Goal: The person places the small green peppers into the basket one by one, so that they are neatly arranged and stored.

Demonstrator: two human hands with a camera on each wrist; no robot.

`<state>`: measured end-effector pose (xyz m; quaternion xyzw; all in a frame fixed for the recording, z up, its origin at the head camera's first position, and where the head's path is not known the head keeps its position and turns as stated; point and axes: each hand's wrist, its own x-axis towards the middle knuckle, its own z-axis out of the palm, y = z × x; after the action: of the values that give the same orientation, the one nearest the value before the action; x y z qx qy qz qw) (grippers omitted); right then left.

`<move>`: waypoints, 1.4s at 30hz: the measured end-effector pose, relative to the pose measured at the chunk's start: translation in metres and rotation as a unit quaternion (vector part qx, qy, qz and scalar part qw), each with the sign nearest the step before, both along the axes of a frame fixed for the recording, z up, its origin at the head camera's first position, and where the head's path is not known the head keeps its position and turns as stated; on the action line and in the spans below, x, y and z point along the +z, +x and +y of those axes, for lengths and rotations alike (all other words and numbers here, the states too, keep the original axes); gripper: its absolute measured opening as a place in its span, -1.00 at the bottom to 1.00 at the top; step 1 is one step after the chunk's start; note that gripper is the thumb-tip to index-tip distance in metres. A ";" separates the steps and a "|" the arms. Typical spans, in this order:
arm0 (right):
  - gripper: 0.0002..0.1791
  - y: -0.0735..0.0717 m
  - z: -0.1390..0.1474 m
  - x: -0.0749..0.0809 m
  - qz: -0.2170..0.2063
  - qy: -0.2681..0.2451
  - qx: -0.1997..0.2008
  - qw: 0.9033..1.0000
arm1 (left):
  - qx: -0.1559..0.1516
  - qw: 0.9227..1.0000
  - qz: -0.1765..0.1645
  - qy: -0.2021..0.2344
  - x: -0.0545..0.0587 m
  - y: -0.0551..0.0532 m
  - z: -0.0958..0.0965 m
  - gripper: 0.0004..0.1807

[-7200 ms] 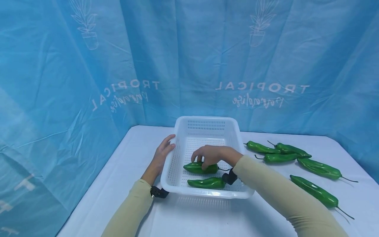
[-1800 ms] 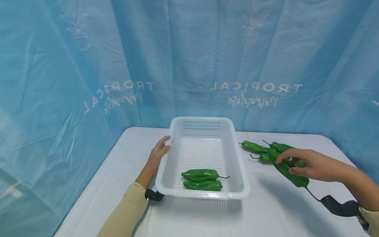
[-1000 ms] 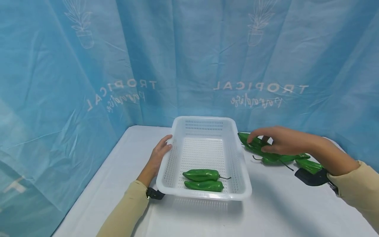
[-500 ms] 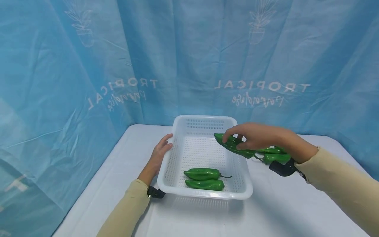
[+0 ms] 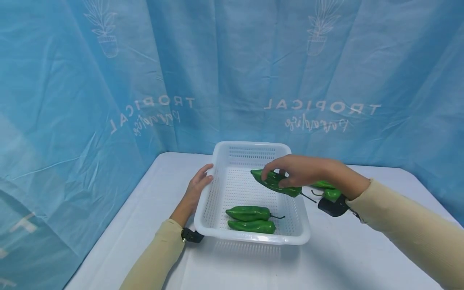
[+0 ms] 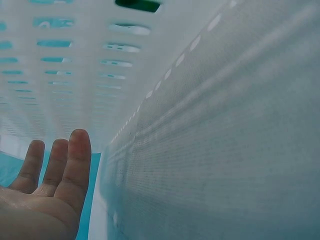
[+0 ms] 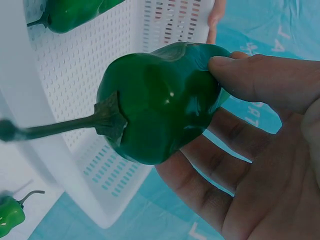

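Observation:
Over the right half of a white perforated plastic basket (image 5: 306,235), my right hand (image 5: 302,171) holds a green pepper (image 5: 275,183) between thumb and fingers. The right wrist view shows that pepper's stem end (image 7: 150,110) pointing away from the palm. My left hand (image 5: 195,187) lies along the basket's left side, its fingertips at the rim. Seen from the left wrist, the left hand's fingers (image 6: 77,160) are straight beside the slotted wall. Two more peppers lie side by side on the basket floor near its front, the farther one (image 5: 248,213) with a long stem and the nearer pepper (image 5: 251,226).
Right of the basket, a few green peppers (image 5: 331,194) lie on the white tablecloth (image 5: 344,249), partly hidden behind the right forearm. A blue printed curtain (image 5: 239,80) hangs behind the table and along its left side.
My right hand has carried the pepper leftward from the right of the table to over the basket. Earlier, it let go of another pepper inside the basket. The left hand stays at the rim.

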<state>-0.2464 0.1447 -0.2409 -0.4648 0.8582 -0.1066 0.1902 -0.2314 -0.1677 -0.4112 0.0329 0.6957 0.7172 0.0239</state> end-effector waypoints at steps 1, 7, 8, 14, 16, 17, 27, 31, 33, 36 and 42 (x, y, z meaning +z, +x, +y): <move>-0.57 0.000 -0.001 0.000 -0.002 0.000 0.001 1.000 | -0.001 1.000 0.001 0.001 0.000 0.000 0.000 -0.46; -0.57 -0.003 -0.014 -0.004 -0.010 0.007 0.011 1.000 | -0.003 1.000 0.002 0.002 -0.001 -0.001 -0.002 -0.46; -0.57 -0.003 -0.016 -0.004 -0.010 0.009 0.012 1.000 | -0.002 1.000 0.002 -0.001 -0.001 -0.001 -0.002 -0.45; -0.54 -0.006 -0.034 -0.012 -0.017 0.019 0.013 1.000 | 0.006 1.000 -0.002 -0.008 -0.002 -0.002 -0.001 -0.45; -0.53 -0.008 -0.038 -0.016 -0.019 0.019 0.015 1.000 | 0.005 1.000 -0.001 -0.009 -0.002 -0.002 -0.001 -0.44; -0.52 -0.009 -0.040 -0.018 -0.022 0.018 0.014 1.000 | 0.005 1.000 0.000 -0.008 -0.002 -0.002 0.000 -0.44; -0.48 -0.018 -0.057 -0.033 -0.050 -0.011 0.004 0.999 | -0.002 1.000 0.001 -0.003 0.001 0.000 0.000 -0.45; -0.45 -0.024 -0.064 -0.040 -0.065 -0.009 -0.009 0.998 | 0.005 1.000 0.000 -0.007 -0.001 -0.001 0.000 -0.44; -0.44 -0.026 -0.067 -0.043 -0.073 -0.005 -0.019 0.997 | 0.007 1.000 0.001 -0.011 -0.001 -0.001 0.000 -0.43; -0.45 -0.030 -0.072 -0.051 -0.082 0.004 -0.037 0.996 | 0.006 1.000 0.001 -0.014 -0.002 -0.001 0.000 -0.42; -0.44 -0.037 -0.081 -0.070 -0.091 0.026 -0.072 0.993 | 0.004 1.000 0.001 -0.021 -0.002 -0.001 -0.001 -0.42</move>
<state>-0.2829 0.0633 -0.3107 -0.3849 0.8711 -0.1397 0.2712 -0.2328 -0.1686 -0.4136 0.0304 0.7108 0.7025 0.0205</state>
